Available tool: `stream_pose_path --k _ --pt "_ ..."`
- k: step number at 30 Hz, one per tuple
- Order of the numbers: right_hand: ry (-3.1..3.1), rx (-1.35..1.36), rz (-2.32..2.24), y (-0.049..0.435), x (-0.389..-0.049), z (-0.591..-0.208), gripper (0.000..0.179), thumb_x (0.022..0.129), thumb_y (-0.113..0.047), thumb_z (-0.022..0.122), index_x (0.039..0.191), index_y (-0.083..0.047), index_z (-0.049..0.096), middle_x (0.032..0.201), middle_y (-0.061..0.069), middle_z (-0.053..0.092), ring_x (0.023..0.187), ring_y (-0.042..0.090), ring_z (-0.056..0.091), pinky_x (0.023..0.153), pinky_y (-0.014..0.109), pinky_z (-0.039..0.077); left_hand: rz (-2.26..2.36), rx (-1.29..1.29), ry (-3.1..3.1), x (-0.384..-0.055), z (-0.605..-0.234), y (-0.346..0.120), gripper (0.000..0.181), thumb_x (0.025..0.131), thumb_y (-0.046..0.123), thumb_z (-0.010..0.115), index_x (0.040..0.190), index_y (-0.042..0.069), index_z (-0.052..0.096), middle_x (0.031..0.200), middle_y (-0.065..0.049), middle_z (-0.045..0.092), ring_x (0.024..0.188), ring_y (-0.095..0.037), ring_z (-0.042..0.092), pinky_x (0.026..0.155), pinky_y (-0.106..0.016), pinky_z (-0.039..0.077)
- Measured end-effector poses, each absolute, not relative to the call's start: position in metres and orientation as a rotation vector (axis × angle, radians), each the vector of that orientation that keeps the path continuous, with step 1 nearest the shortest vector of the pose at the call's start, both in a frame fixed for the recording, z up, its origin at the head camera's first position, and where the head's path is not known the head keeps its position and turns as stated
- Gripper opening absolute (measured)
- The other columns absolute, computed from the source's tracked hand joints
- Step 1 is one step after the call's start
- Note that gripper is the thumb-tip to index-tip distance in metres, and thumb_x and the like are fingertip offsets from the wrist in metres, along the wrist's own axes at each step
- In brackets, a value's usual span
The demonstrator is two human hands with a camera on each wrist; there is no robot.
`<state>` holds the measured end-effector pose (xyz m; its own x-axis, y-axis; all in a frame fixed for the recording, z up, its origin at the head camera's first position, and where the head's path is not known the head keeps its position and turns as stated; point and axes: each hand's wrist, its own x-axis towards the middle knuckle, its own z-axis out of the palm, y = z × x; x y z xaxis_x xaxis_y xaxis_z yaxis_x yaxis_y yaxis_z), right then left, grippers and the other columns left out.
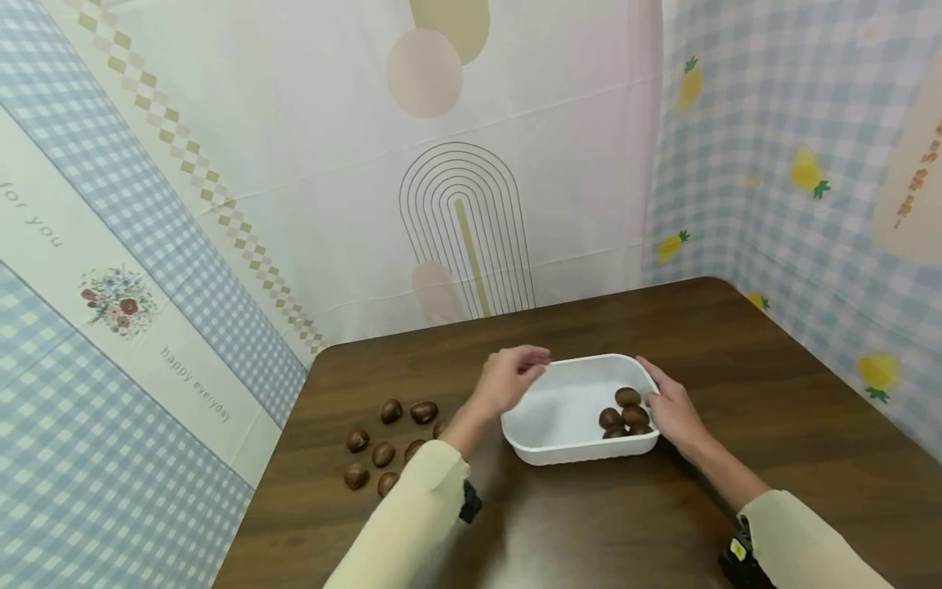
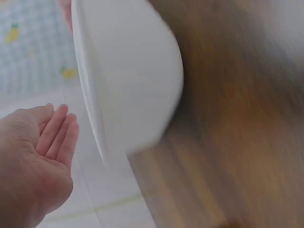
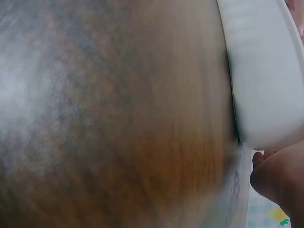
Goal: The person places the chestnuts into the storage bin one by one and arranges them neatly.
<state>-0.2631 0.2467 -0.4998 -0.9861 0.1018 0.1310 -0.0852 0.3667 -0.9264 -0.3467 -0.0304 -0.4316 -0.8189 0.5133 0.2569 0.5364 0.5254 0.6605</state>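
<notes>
A white plastic tray (image 1: 562, 405) stands on the table, with several brown chestnuts (image 1: 628, 415) gathered at its right end. My right hand (image 1: 673, 411) grips the tray's right side, thumb near the rim. Over the tray's left rim is my left hand (image 1: 509, 380), its fingers loosely bent. In the left wrist view that left hand (image 2: 45, 156) shows nothing in its palm, beside the tray (image 2: 128, 71). The right wrist view shows the tray's outer wall (image 3: 268, 80) and part of the right hand (image 3: 280, 178) at its edge.
Several more chestnuts (image 1: 383, 454) lie loose on the brown wooden table (image 1: 589, 523), left of the tray; my left forearm partly hides some. Patterned cloths hang behind the table (image 1: 331, 204) and along its right side (image 1: 795, 204).
</notes>
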Motion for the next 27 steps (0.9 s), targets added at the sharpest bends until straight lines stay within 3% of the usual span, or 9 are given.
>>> stream_pose_path --k 7,16,19,23,27 --pt "-2.465 -0.007 1.703 0.247 -0.263 -0.497 0.072 0.096 0.010 0.039 0.166 0.002 0.026 0.169 0.028 0.027 0.152 0.043 0.029 0.118 0.048 0.030 -1.289 -0.695 -2.624 -0.366 -0.428 -0.100 0.028 0.104 0.007 0.069 0.132 0.006 0.073 0.122 -0.006 0.078 0.113 -0.020 0.074 0.097 -0.033 0.059" --pt "-2.459 -0.008 1.705 0.247 -0.262 -0.498 0.072 0.096 0.010 0.040 0.166 0.001 0.027 0.169 0.027 0.027 0.151 0.042 0.030 0.110 0.027 0.030 -1.132 -0.404 -2.691 -0.363 -0.445 -0.171 0.039 0.104 0.012 0.071 0.143 0.007 0.066 0.137 -0.009 0.071 0.124 -0.027 0.069 0.102 -0.041 0.057" --pt "-2.458 -0.004 1.707 0.247 -0.263 -0.498 0.072 0.096 0.010 0.039 0.166 0.002 0.026 0.169 0.027 0.027 0.151 0.043 0.029 0.115 0.035 0.031 -1.072 -0.331 -2.748 -0.358 -0.453 -0.187 0.044 0.104 0.014 0.071 0.147 0.007 0.062 0.144 -0.010 0.067 0.128 -0.031 0.066 0.105 -0.046 0.055" --pt "-2.441 0.011 1.727 0.248 -0.264 -0.499 0.072 0.096 0.011 0.038 0.166 0.003 0.025 0.170 0.029 0.024 0.152 0.047 0.027 0.122 0.055 0.027 -1.000 -0.314 -2.802 -0.353 -0.463 -0.199 0.048 0.103 0.013 0.072 0.150 0.005 0.060 0.146 -0.014 0.064 0.128 -0.037 0.065 0.105 -0.052 0.053" --pt "-2.435 0.013 1.731 0.247 -0.265 -0.499 0.072 0.095 0.011 0.038 0.166 0.004 0.024 0.169 0.029 0.024 0.152 0.047 0.027 0.122 0.059 0.025 -0.958 -0.336 -2.846 -0.348 -0.470 -0.205 0.049 0.101 0.012 0.074 0.148 0.003 0.060 0.143 -0.017 0.066 0.126 -0.039 0.066 0.105 -0.055 0.053"
